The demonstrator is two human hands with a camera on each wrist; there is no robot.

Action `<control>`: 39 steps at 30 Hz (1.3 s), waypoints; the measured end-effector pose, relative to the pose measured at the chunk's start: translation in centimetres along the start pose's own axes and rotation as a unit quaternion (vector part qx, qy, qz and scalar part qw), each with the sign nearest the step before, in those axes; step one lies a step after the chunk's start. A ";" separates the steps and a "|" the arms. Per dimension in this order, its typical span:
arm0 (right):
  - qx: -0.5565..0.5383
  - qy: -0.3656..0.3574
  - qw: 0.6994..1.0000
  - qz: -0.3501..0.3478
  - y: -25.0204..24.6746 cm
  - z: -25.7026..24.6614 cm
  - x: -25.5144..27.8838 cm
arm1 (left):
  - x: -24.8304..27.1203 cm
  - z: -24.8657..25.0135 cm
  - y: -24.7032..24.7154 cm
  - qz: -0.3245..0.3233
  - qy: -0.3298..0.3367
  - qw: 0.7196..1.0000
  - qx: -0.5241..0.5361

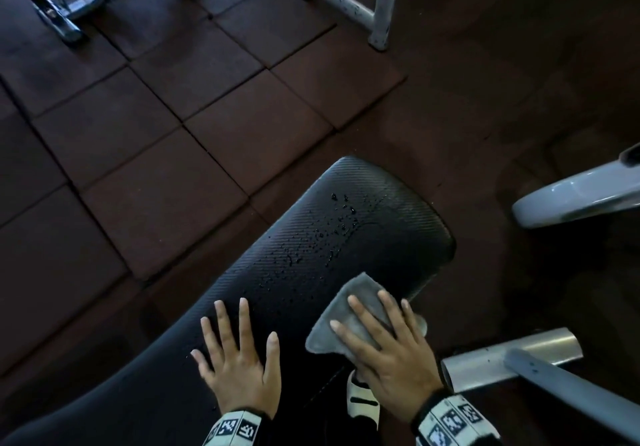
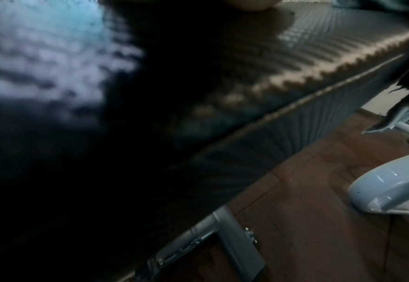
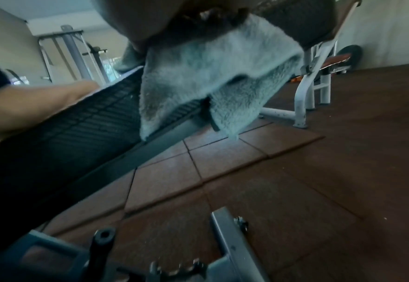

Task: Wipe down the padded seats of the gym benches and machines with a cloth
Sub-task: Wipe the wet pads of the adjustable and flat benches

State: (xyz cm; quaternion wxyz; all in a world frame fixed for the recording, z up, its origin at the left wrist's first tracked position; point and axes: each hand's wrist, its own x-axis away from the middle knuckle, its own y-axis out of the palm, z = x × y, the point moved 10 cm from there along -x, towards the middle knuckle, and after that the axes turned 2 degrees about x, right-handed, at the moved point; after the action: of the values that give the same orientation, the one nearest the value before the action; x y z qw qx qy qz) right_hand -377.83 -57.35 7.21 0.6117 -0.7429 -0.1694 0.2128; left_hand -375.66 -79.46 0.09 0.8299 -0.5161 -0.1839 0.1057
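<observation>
A black ribbed bench pad (image 1: 346, 224) runs from the lower left to the middle of the head view, with water droplets (image 1: 332, 224) scattered over its far half. My left hand (image 1: 235, 359) lies flat on the pad, fingers spread and straight. To its right, my right hand (image 1: 384, 341) presses a grey cloth (image 1: 353, 307) onto the pad's right edge with straight fingers. In the right wrist view the cloth (image 3: 210, 76) hangs over the pad's side (image 3: 77, 133). The left wrist view shows the ribbed pad surface (image 2: 295, 57) close up.
Brown rubber floor tiles (image 1: 173, 134) surround the bench. A grey metal tube of the frame (image 1: 512, 355) juts out at the right, with a curved grey machine arm (image 1: 571, 196) beyond. Another white bench frame (image 1: 363, 2) and a chrome base (image 1: 69, 6) stand at the far side.
</observation>
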 end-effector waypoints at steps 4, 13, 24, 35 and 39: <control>0.021 -0.010 1.000 0.007 -1.8 1.9 -4.7 | 0.1 0.0 -0.1 0.002 0.001 1.000 0.004; -0.040 0.209 0.975 0.068 -5.1 14.3 -4.9 | 0.1 0.0 -0.1 0.004 0.000 1.000 -0.005; 0.012 0.032 0.999 0.008 0.4 -0.4 0.2 | 0.0 0.2 -0.1 0.006 0.005 1.000 -0.001; 0.042 0.149 0.988 0.009 -4.2 9.7 -7.8 | 0.1 0.1 -0.1 0.003 0.003 1.000 0.003; -0.091 0.314 0.942 0.077 -4.8 15.3 -5.3 | 0.0 0.1 0.0 -0.001 0.005 1.000 0.000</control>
State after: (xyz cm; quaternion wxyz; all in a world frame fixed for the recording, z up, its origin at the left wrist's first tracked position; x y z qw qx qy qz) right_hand -390.31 -46.34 10.00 0.5451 -0.8354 0.0706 -0.0008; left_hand -375.72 -79.40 0.11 0.8310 -0.5165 -0.1797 0.1022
